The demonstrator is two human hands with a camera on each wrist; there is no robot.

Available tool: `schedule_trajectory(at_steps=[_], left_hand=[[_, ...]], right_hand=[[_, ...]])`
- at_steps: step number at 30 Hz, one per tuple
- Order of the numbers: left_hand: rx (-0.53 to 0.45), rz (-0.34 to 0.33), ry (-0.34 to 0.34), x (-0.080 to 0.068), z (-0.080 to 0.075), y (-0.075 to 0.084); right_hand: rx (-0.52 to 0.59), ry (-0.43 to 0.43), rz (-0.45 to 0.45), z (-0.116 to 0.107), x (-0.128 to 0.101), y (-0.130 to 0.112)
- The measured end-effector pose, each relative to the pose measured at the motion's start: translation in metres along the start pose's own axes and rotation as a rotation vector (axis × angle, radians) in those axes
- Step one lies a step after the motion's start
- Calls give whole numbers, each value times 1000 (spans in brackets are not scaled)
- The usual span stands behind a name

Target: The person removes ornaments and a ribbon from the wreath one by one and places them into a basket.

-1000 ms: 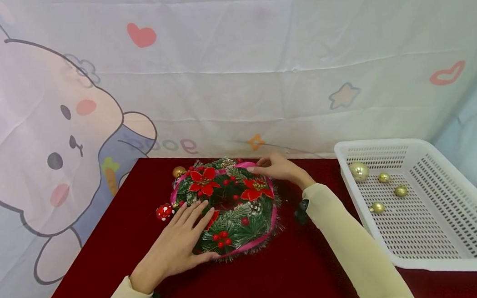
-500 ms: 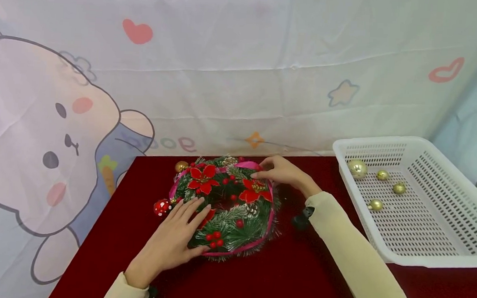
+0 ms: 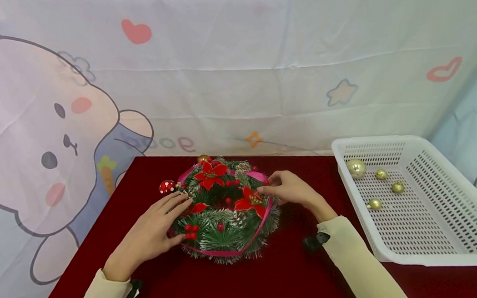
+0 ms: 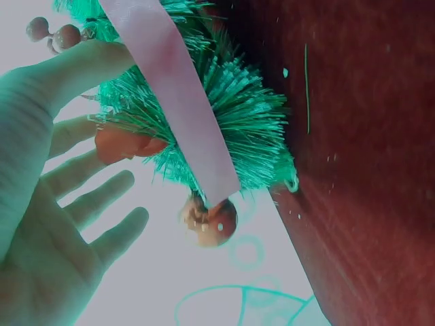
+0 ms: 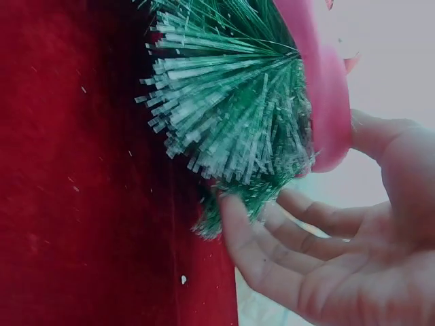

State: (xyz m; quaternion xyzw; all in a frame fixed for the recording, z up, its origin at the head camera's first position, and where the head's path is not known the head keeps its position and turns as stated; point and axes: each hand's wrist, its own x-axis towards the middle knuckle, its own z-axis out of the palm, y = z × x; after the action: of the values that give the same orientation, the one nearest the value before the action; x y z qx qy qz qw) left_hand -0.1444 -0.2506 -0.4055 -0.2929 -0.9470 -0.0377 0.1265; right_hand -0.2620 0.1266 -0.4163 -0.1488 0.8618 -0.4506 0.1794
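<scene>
A Christmas wreath (image 3: 221,232) of frosted green tinsel lies on the dark red cloth, decked with red poinsettias, berries and a pink ribbon (image 3: 215,253). At its left side is my left hand (image 3: 147,230), fingers spread fairly straight over the edge and thumb at the front-left rim beside the red berries (image 3: 191,231). My right hand (image 3: 291,188) grips the back-right edge; in the right wrist view its thumb lies against the ribbon and the fingers (image 5: 245,238) reach under the tinsel. A red white-dotted ball (image 3: 167,187) sticks out at the wreath's left, a gold ball (image 3: 203,158) at its back.
To the right stands a white perforated plastic basket (image 3: 432,261) with several gold balls, the largest a shiny ball (image 3: 356,168) near its left wall. Behind the table hangs a pale printed curtain (image 3: 243,76), and the red cloth (image 3: 288,279) reaches to it.
The wreath has turned clockwise: its front berries moved left, the dotted and gold balls went toward the back and right. My left hand shifted left, my right hand came nearer with the edge.
</scene>
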Motion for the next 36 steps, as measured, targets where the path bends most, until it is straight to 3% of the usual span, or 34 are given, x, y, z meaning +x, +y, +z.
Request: schedule_trajectory(at_steps=[10,23,29,32,36], left_hand=[[20,-52,-17,-6,-6,-15],[14,-104,-34,-17,-1,-24],[18,-107,-19,-20,-5,-26],[18,-96,31,-20,-5,-22],[-3,-100,64,-16,-4,-11]], right_hand=[[-67,-31,44,22,-36,-11],[-131,-133,-22,39,-68,-27],[-150,-187,-44,29,-72,-28],[-196,-151,-75,16,-70,-26],[-276,-27,-129,-4,-62,-30]])
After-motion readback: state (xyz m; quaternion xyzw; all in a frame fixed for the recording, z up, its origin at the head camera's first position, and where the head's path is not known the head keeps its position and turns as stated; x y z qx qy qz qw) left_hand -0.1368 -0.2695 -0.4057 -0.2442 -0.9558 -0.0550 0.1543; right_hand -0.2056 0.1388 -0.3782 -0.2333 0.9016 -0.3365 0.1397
